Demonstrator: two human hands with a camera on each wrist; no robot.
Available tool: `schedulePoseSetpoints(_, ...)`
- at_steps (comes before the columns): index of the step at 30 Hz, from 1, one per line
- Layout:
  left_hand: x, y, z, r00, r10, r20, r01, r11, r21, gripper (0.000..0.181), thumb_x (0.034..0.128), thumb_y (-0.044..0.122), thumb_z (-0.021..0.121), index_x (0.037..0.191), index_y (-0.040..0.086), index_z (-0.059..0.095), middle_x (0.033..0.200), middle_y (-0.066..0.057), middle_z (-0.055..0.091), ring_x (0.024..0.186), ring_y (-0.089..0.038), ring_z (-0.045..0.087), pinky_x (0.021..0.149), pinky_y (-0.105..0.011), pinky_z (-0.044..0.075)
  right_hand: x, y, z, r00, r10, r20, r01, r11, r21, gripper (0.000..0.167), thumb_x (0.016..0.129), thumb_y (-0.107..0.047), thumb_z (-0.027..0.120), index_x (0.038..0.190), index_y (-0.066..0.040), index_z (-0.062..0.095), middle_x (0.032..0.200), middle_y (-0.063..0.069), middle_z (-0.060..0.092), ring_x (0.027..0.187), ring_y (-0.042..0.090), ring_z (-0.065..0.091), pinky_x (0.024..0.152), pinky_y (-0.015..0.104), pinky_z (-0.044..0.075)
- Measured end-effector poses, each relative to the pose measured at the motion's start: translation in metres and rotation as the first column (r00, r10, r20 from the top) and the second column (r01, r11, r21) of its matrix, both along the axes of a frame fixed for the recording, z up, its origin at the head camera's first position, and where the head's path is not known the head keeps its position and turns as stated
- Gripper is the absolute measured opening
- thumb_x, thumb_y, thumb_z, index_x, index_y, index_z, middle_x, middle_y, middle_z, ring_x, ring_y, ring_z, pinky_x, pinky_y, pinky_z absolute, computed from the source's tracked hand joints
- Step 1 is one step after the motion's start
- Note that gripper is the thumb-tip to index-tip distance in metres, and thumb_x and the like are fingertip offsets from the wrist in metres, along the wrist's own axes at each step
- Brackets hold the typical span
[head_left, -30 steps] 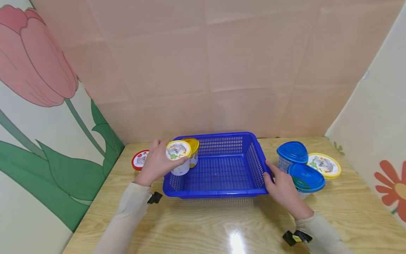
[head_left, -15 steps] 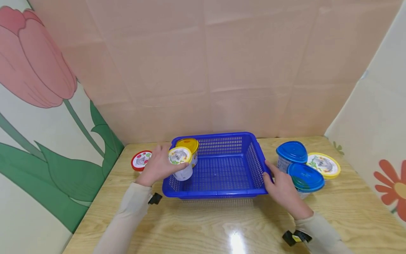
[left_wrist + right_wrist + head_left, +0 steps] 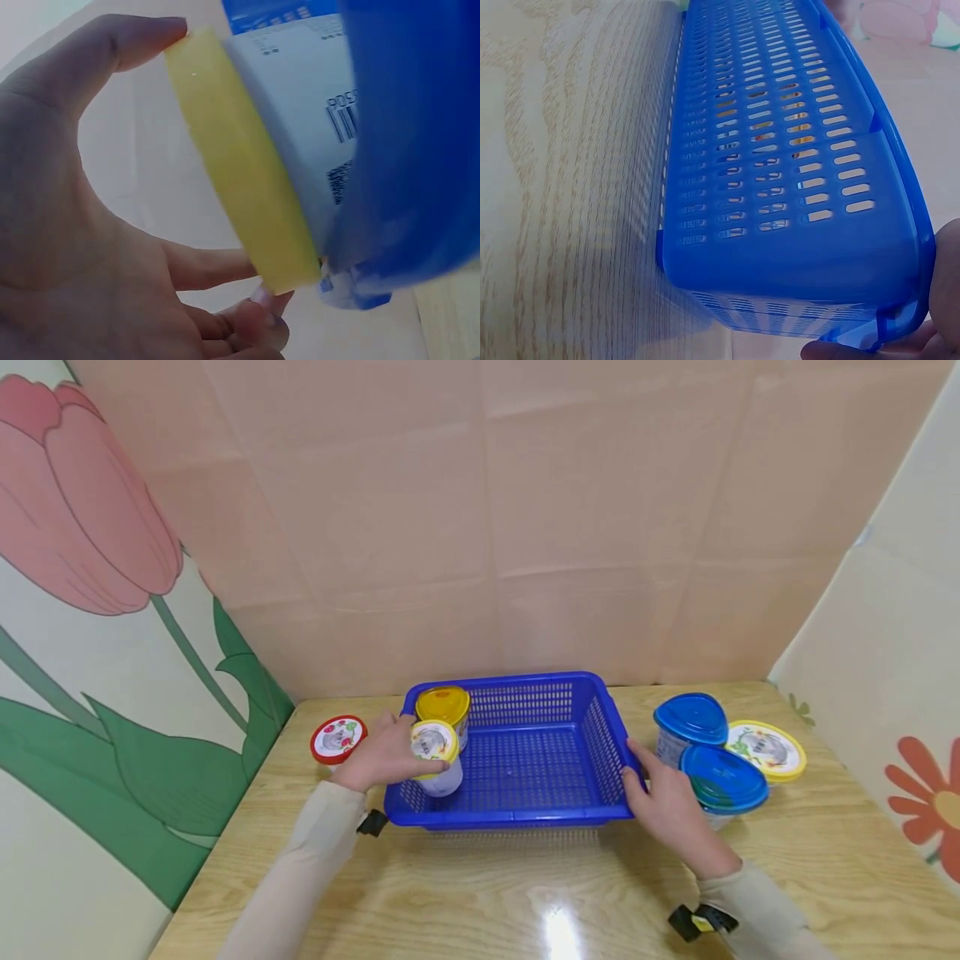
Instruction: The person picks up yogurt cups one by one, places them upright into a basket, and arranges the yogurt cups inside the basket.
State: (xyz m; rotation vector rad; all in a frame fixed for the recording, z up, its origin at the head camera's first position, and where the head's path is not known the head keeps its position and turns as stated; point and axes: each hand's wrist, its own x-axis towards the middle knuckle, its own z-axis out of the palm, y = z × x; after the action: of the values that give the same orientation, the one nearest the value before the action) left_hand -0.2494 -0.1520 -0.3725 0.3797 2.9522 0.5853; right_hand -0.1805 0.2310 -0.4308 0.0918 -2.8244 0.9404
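Note:
My left hand (image 3: 384,753) pinches a white tub with a yellow lid (image 3: 442,778) inside the left end of the blue plastic basket (image 3: 510,816). In the left wrist view, thumb and fingers span the yellow lid's rim (image 3: 244,169), with a gap between palm and lid. Right behind this tub, also in the basket, stands a tub with an orange-yellow lid (image 3: 443,703). My right hand (image 3: 670,803) grips the basket's right rim; the right wrist view shows its fingers at the rim's corner (image 3: 904,319). Whether the held tub touches the basket floor is hard to tell.
Left of the basket stands a tub with a red-rimmed lid (image 3: 338,740), partly behind my left hand. To the right are two tubs with blue lids (image 3: 691,718) and one with a yellow-rimmed lid (image 3: 767,752). A wooden table (image 3: 480,893) carries everything; a draped wall (image 3: 495,527) rises behind.
My left hand has lowered the yellow-lidded tub down and slightly right into the basket's left end. More of the red-lidded tub now shows. My right hand has stayed on the rim.

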Motion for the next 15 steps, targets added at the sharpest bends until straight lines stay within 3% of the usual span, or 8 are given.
schedulePoseSetpoints(7,-0.007,0.003,-0.001,0.999,-0.042,-0.004,0.042,0.999,-0.033,0.073,0.0698,0.061,0.078,0.109,0.003,0.059,0.092,-0.006,0.056,0.093,-0.025,0.045,0.069,-0.032,0.041,-0.001,0.001,-0.001,1.000,0.001,-0.010,-0.001,1.000,0.004,0.053,0.103,-0.019,0.047,0.148,0.007,0.039,0.132,0.035,0.056,0.111,0.047,0.063,0.086,0.057,0.054)
schedulePoseSetpoints(15,-0.006,0.007,0.011,0.998,-0.037,0.054,0.043,0.994,-0.101,0.078,0.0686,0.063,0.079,0.112,0.001,0.058,0.098,-0.010,0.054,0.094,-0.025,0.048,0.072,-0.034,0.046,-0.001,0.001,-0.001,1.000,0.001,0.000,-0.001,1.000,0.006,0.054,0.103,-0.019,0.046,0.148,0.007,0.038,0.134,0.035,0.055,0.112,0.047,0.062,0.086,0.057,0.054)
